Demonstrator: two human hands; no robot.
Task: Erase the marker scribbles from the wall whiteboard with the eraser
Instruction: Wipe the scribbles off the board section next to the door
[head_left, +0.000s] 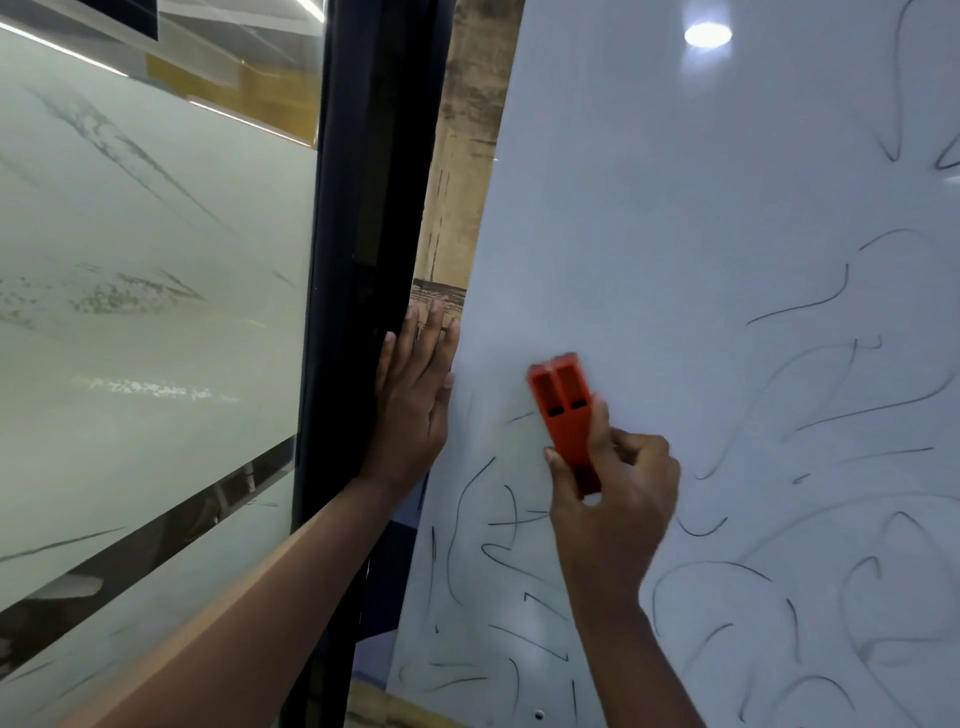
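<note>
Eraser (563, 415), orange plastic: likely handling light and stiff, slippery on top; best taken by its long sides. Lying flat against whiteboard (675, 208), long axis running up, leaning slightly left. Right hand (613, 499) pinching lower end, grip closed round it. Left hand (415, 395) resting flat at board's edge, fingers straight. Scribbles (498, 525) remaining below.

The orange eraser (563, 415) presses flat on the white whiteboard (675, 208), tipped toward 11 o'clock; black scribbles (498, 540) at 6 o'clock.
</note>
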